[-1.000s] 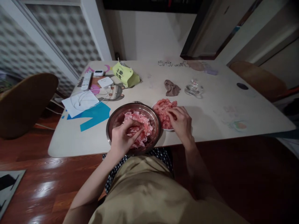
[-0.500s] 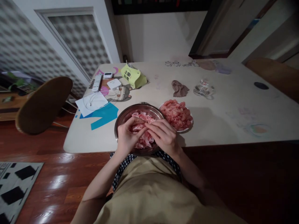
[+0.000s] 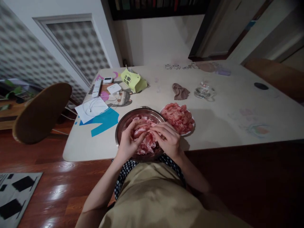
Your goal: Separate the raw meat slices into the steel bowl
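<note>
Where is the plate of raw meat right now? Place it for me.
In the head view the plate of raw meat sits on the table, just right of the metal bowl and just beyond the right hand.

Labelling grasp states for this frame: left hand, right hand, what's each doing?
Left hand: closed on a pink raw meat slice over the round steel bowl.
Right hand: pinching the same slice.

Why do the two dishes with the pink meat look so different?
The metal bowl is shiny, deep and bigger; the white plate is flat and smaller. Both hands, left and right, work over the bowl, while nobody touches the plate. Both hold raw pink meat.
</note>
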Available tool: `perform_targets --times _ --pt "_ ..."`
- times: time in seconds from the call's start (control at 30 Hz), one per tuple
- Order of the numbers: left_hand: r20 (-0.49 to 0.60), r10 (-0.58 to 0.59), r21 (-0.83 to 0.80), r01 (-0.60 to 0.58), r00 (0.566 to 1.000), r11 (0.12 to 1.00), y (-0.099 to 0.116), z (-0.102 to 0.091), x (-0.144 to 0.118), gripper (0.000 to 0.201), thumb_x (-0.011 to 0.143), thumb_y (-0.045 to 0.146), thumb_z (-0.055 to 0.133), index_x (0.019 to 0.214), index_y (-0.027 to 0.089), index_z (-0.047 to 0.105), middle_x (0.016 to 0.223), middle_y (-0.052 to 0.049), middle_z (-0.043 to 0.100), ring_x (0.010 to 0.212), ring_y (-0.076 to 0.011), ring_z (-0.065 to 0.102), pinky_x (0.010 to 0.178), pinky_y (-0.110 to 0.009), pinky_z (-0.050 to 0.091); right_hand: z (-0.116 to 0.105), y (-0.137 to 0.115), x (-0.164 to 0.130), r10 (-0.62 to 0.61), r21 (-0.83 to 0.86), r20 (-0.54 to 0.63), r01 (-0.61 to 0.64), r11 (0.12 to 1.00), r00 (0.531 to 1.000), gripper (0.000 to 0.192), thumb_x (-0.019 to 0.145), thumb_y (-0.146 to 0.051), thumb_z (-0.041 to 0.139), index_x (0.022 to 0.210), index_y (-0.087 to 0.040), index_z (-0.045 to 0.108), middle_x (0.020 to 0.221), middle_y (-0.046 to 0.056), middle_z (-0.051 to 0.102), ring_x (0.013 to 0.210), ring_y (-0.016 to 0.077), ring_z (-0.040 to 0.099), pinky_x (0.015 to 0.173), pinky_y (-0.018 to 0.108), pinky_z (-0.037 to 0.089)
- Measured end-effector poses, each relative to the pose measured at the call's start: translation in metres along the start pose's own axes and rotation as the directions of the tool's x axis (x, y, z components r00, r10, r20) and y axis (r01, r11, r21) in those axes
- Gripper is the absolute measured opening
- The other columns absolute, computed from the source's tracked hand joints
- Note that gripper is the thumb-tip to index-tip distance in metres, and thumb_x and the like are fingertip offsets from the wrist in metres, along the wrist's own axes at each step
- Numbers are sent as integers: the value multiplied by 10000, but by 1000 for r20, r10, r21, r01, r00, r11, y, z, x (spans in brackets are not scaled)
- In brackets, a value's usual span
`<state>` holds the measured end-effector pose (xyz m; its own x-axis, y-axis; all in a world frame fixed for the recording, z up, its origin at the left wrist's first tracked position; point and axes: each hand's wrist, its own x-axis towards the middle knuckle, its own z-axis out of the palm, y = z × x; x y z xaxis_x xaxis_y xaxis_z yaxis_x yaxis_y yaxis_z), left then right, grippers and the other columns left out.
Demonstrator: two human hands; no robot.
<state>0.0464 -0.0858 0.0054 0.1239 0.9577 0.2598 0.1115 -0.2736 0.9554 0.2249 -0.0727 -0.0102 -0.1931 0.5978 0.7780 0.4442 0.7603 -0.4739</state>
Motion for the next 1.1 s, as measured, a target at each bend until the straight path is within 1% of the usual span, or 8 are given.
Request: perform_targets --times 0.1,0.27,0.4,0.53,0.63,0.9,0.97,1.1 --pt "-2 -20 -12 20 1000 1000 -4 0 -1 373 902 233 712 1247 210 573 1313 -102 678 1202 -201 687 1030 -311 572 -11 7 2 50 -27 -40 -51 998 998 175 923 -114 652 1016 -248 717 908 22 763 886 176 712 849 342 599" --pt "-16 -26 20 27 1000 999 -6 -3 0 334 905 274 713 1209 211 590 1313 -101 671 1187 -216 694 983 -311 598 -51 43 6 187 -194 -223 -231 953 957 57 927 -223 677 922 -252 725 890 27 767 853 201 711 825 364 575" --pt "-15 29 140 -26 999 990 -1 -7 9 277 904 285 717 1157 209 634 1220 -81 699 1171 -221 687 993 -311 575 -74 71 1 303 -266 -193 -347 899 933 64 916 -273 691 882 -233 727 871 40 760 826 216 678 765 364 542" --pt "55 98 269 -110 994 957 8 -7 27 212 920 279 697 1119 211 672 1139 -68 723 1096 -212 692 963 -306 556 -76 83 -5 336 -285 -121 -357 889 934 87 921 -230 662 910 -239 748 912 41 765 883 231 669 809 383 534" --pt "134 142 320 -179 981 930 14 -3 44 207 930 278 682 1127 214 681 1108 -67 732 1052 -210 696 950 -314 546 -75 84 -8 337 -290 -129 -361 886 932 121 921 -217 657 955 -252 768 933 45 758 912 237 659 834 394 533" --pt "301 155 78 -186 941 979 8 30 106 205 927 272 686 1099 161 689 1145 -110 734 1099 -224 694 1011 -346 532 -75 85 -7 319 -251 -180 -357 900 931 125 925 -232 669 979 -265 778 882 39 730 880 220 647 802 376 554" --pt "330 170 59 -200 929 978 3 39 121 207 915 258 699 1095 157 690 1123 -110 733 1073 -219 690 996 -344 528 -73 84 -4 283 -229 -209 -328 916 936 130 934 -225 659 993 -253 771 895 46 731 894 215 655 825 376 564" --pt "369 261 123 -325 892 938 -2 55 140 171 914 255 700 1060 168 719 1062 -102 685 1051 -220 649 997 -359 498 -70 82 6 249 -187 -233 -295 937 940 197 947 -244 647 1124 -259 734 1016 60 745 991 222 673 915 400 575"
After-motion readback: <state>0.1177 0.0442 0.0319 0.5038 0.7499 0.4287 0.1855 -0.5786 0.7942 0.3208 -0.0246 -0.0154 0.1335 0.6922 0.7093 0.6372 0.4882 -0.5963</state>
